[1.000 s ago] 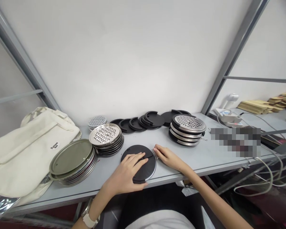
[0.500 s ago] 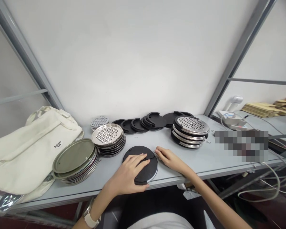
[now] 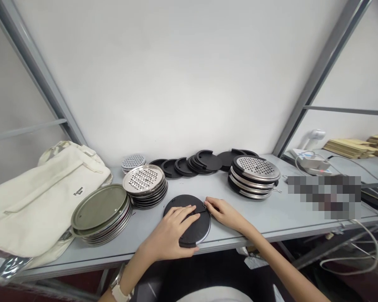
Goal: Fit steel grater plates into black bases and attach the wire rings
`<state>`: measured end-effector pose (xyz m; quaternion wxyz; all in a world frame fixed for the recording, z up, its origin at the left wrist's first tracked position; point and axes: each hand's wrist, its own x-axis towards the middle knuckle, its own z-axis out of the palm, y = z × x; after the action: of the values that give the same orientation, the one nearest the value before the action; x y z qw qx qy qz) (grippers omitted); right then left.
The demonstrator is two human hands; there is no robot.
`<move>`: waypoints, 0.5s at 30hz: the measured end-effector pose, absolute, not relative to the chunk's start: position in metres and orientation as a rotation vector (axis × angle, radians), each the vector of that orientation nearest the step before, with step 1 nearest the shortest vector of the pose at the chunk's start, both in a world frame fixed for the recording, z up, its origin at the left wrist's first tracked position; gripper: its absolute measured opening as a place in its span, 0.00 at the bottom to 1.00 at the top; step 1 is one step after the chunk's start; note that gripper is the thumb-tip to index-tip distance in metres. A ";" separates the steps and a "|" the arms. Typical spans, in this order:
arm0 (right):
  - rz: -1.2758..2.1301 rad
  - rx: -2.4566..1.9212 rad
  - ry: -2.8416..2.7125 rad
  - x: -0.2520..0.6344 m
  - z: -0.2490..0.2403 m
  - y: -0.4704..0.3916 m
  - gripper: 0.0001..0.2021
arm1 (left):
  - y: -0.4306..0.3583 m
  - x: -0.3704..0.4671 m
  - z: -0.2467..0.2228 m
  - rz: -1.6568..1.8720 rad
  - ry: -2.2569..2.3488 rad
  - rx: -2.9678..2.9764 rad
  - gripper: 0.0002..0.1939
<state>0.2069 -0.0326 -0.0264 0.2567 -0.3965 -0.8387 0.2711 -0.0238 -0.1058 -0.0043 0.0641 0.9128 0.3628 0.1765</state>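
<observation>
A black round disc point(image 3: 189, 230) with a silvery edge at its near right lies at the front of the grey table. My left hand point(image 3: 171, 235) holds it down, fingers over its top and thumb along its near rim. At the disc's right edge, my right hand point(image 3: 219, 212) is closed in a pinch. A thin dark line runs across the disc between both hands; what the right fingers hold is too small to make out. Left of the disc stands a stack of metal grater plates point(image 3: 145, 180). To its right is a stack of grater plates in black holders point(image 3: 256, 168).
Several black round holders point(image 3: 208, 161) lie overlapping along the wall. At left are a stack of plates topped by an olive-green one point(image 3: 101, 207), and a cream bag point(image 3: 50, 197). A small grater pile point(image 3: 134, 161) stands behind. Cables and a white device point(image 3: 311, 161) are at right.
The view has shifted slightly. My left hand stays on the disc, and my right hand remains pinched at its right edge with almost no movement.
</observation>
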 end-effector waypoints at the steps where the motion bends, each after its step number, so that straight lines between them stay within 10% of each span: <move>1: 0.732 -1.072 -2.281 0.207 -0.026 -0.033 0.15 | -0.106 -0.024 -0.004 0.532 1.097 2.758 0.38; 15: 0.798 -1.041 -2.244 0.210 -0.028 -0.034 0.17 | -0.107 -0.023 -0.004 0.545 1.094 2.761 0.38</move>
<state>0.2104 -0.0341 -0.0284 0.2678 -0.3859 -0.8318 0.2958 -0.0230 -0.1065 -0.0038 0.0611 0.9128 0.3615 0.1801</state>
